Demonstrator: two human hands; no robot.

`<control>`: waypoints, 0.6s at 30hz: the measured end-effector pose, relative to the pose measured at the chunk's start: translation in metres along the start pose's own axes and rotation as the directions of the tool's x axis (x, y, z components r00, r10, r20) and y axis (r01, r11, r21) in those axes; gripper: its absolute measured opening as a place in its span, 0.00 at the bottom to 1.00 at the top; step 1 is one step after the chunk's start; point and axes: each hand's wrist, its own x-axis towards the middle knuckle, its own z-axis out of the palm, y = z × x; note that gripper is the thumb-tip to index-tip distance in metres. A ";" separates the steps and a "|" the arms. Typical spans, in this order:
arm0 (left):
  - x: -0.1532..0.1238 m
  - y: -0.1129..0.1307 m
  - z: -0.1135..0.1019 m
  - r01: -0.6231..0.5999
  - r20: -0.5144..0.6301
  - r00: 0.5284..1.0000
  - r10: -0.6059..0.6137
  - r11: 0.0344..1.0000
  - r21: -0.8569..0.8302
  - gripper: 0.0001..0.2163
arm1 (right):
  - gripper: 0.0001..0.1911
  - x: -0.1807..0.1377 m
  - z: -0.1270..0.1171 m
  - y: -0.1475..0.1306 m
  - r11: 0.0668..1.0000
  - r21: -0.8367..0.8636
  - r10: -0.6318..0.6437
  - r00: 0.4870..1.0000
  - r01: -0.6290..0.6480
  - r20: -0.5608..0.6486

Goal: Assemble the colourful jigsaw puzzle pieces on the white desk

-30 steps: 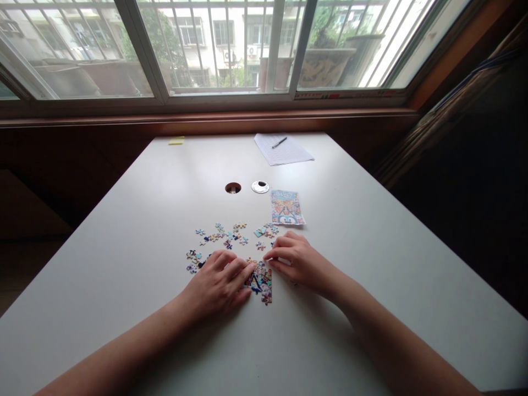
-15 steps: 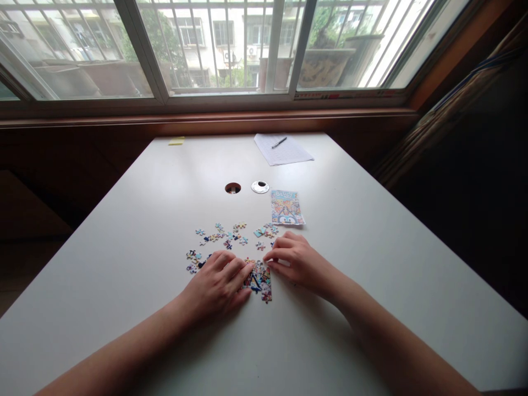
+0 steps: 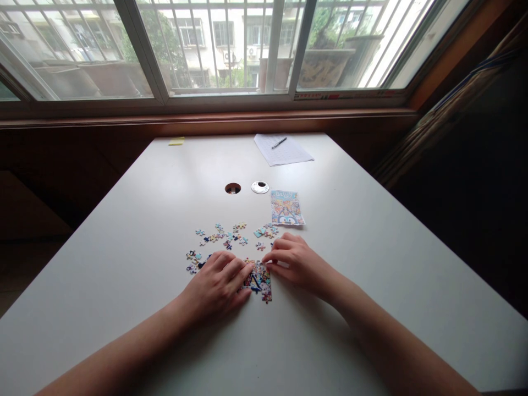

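The left bare hand (image 3: 223,278), thumb spread, rests on a multicoloured cardboard puzzle block (image 3: 264,280) on the white surface (image 3: 124,242). The right bare hand (image 3: 301,261), pinched narrow, edges slightly leftward at the block's far corner, so work there seems unfinished; whether it grips anything, I cannot tell. Overlapping, colourful loose pieces (image 3: 214,237) defy counting; one block, one rectangular blue-and-orange paper picture (image 3: 287,207).

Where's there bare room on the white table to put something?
There's bare table right of the picture sheet and left of the loose puzzle pieces. It's crowded around the joined pieces, between the left hand and right hand.
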 end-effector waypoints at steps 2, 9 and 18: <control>0.000 0.000 0.000 -0.003 -0.008 1.000 0.003 1.000 0.009 0.21 | 0.04 0.000 0.001 0.001 1.000 0.004 -0.009 1.000 0.009 -0.008; 0.002 0.000 -0.001 -0.002 -0.012 1.000 0.002 1.000 0.006 0.20 | 0.05 0.000 0.003 0.001 1.000 -0.004 -0.014 1.000 0.014 -0.005; 0.002 0.000 -0.003 -0.014 -0.023 1.000 0.014 1.000 -0.012 0.17 | 0.05 0.001 0.004 0.000 1.000 0.006 0.001 1.000 -0.001 0.001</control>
